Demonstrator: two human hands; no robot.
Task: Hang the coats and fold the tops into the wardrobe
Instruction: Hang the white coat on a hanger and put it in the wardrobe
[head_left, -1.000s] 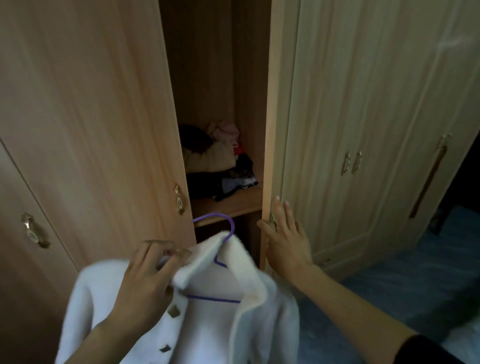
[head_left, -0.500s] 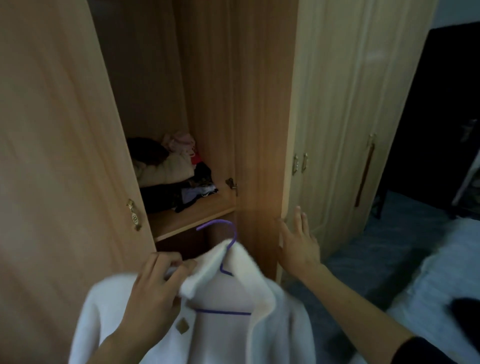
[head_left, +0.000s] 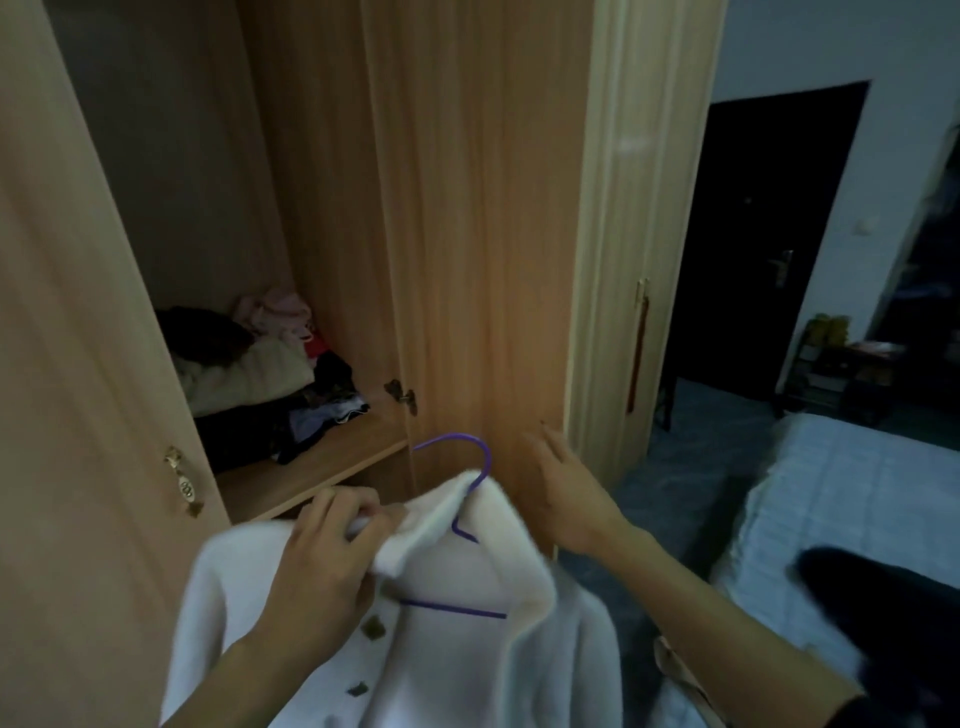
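A white fluffy coat (head_left: 467, 649) with brown buttons hangs on a purple hanger (head_left: 470, 467) low in the middle of the view. My left hand (head_left: 322, 566) grips the coat's collar by the hanger. My right hand (head_left: 569, 499) is open, fingers spread, flat against the inner face of the opened wardrobe door (head_left: 483, 234). The wardrobe compartment (head_left: 171, 156) stands open, and a pile of folded clothes (head_left: 260, 379) lies on its shelf (head_left: 322, 467).
The left wardrobe door (head_left: 62, 364) with a brass handle (head_left: 184, 486) is close on my left. Cream wardrobe doors (head_left: 618, 260) continue to the right. A bed with pale blue cover (head_left: 841, 499) holds a dark garment (head_left: 893, 608). A dark doorway (head_left: 763, 234) is behind.
My right hand has swung the wardrobe door wide open to the right. The view turned right, revealing the bed and doorway. My left hand keeps holding the coat.
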